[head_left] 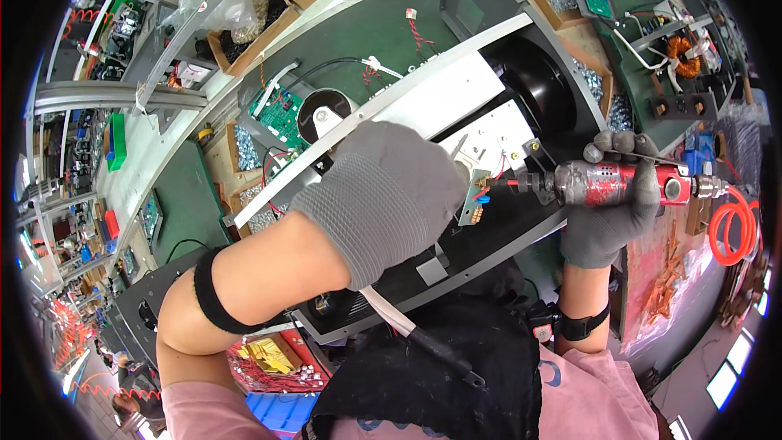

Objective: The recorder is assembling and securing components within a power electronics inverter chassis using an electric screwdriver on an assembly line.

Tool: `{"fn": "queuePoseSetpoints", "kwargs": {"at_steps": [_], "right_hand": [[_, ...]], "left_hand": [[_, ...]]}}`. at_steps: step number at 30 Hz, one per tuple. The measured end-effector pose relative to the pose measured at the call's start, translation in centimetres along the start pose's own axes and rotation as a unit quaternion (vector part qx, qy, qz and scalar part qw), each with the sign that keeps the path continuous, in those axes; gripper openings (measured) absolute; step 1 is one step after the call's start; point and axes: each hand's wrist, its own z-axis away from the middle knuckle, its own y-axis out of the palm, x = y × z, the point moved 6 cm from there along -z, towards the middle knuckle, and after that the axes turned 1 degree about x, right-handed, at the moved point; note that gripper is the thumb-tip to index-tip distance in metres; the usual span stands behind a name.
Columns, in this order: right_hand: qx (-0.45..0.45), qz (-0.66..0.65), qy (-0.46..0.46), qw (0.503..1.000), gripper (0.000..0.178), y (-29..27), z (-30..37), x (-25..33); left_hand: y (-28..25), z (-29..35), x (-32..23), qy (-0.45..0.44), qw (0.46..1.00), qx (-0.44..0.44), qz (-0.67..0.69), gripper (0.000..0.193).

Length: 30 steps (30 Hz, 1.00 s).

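My right hand [604, 232], in a grey glove, is wrapped round a red air screwdriver [599, 182]. Its dark bit points left at a small circuit board [472, 205] carrying a blue part and thin red wires. Beside that board is my gloved left hand [399, 187], closed, its fingertips hidden beneath it. Both hands are over a dark metal housing [481, 257], which lies tilted in front of me. Inside the housing are a white metal plate [497, 134] and a shiny black cylinder [542, 85].
An orange-red coiled air hose [733, 228] hangs at right. Cardboard boxes of screws [599, 81] and a green circuit board [281, 112] surround the housing. A sleeved cable [444, 354] crosses my lap. Another assembly with a copper coil [683, 55] stands far right.
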Motion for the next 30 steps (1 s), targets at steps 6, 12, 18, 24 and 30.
{"fn": "queuePoseSetpoints", "kwargs": {"at_steps": [6, 12, 18, 24, 30], "right_hand": [[0.007, 0.018, -0.003, 1.000, 0.027, 0.1, -0.3, 0.0], [-0.011, -0.023, 0.022, 0.999, 0.025, -0.2, -0.7, -0.2], [-0.001, -0.042, 0.021, 0.999, 0.024, 0.0, -0.8, -0.4], [-0.013, -0.042, 0.002, 0.999, 0.025, 0.2, -0.7, -0.4], [0.028, -0.017, -0.050, 0.998, 0.030, 1.8, -0.4, 0.6]], "left_hand": [[0.4, 0.0, -1.0, 0.017, 0.997, -0.078, -0.011, 0.015], [0.3, 0.1, -0.4, -0.019, 0.991, -0.120, -0.054, 0.015], [0.1, -0.6, 0.7, -0.046, 0.994, -0.096, -0.012, 0.013], [0.6, -0.7, 1.6, -0.032, 0.997, -0.072, -0.013, 0.015], [0.3, -0.6, 2.4, -0.035, 0.999, -0.024, 0.013, 0.019]]}}
